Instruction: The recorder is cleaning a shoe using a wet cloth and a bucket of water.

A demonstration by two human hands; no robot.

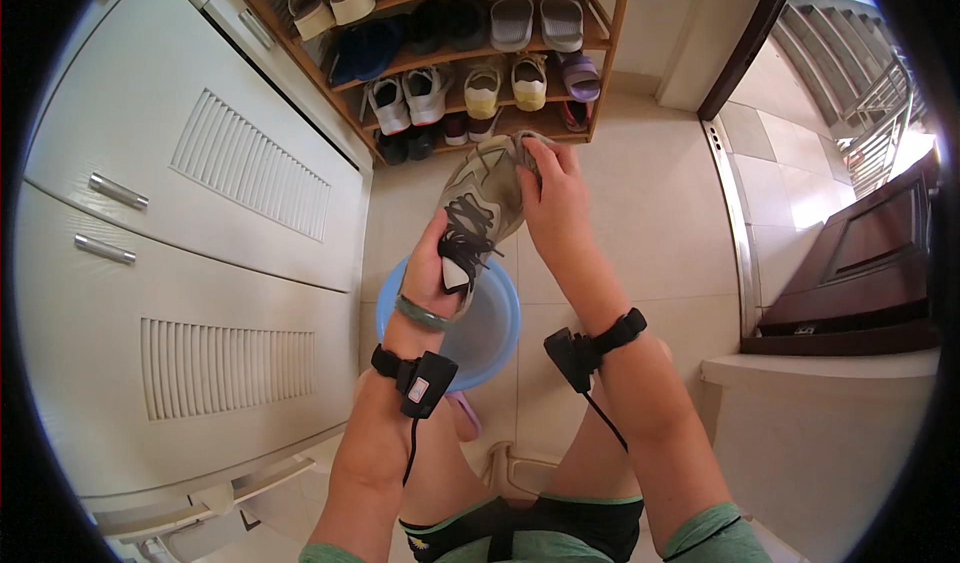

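A grey-beige sneaker (481, 193) with black laces is held up in front of me, tilted, over a blue basin (510, 348). My left hand (428, 268) grips the sneaker's near end, with its thumb along the laces and a white patch beside it. At the far end, the bent fingers of my right hand (553, 188) close on the shoe's edge; whether something small is under those fingertips is hidden. The basin stands on the floor between my legs, partly covered by my left forearm and the shoe.
Ahead stands a wooden shoe rack (480, 53) with several pairs of shoes and slippers. White louvred cabinets (200, 223) line the left. To the right, a dark door (850, 263) stands open towards stairs (830, 53). Straps with black devices (428, 383) and cables are on both forearms.
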